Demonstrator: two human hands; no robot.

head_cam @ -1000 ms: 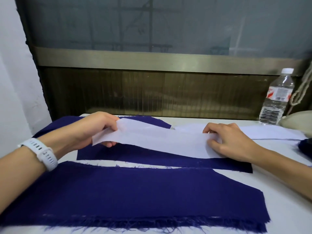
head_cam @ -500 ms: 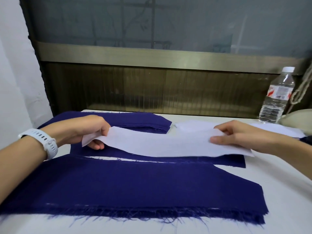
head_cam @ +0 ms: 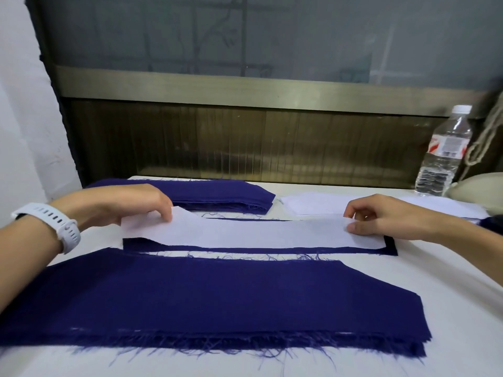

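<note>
While your left hand (head_cam: pixel 130 205) pinches the left end of the white strip (head_cam: pixel 258 232) and your right hand (head_cam: pixel 386 219) pinches its right end, the strip lies along the narrow navy piece (head_cam: pixel 272 250) on the worktop (head_cam: pixel 449 308), just beyond the wide frayed navy panel (head_cam: pixel 217 300).

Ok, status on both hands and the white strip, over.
Left hand holds white strip at left end, right hand pinches right end. Strip lies over narrow navy piece. Wide navy piece nearer, nothing blocking.
</note>
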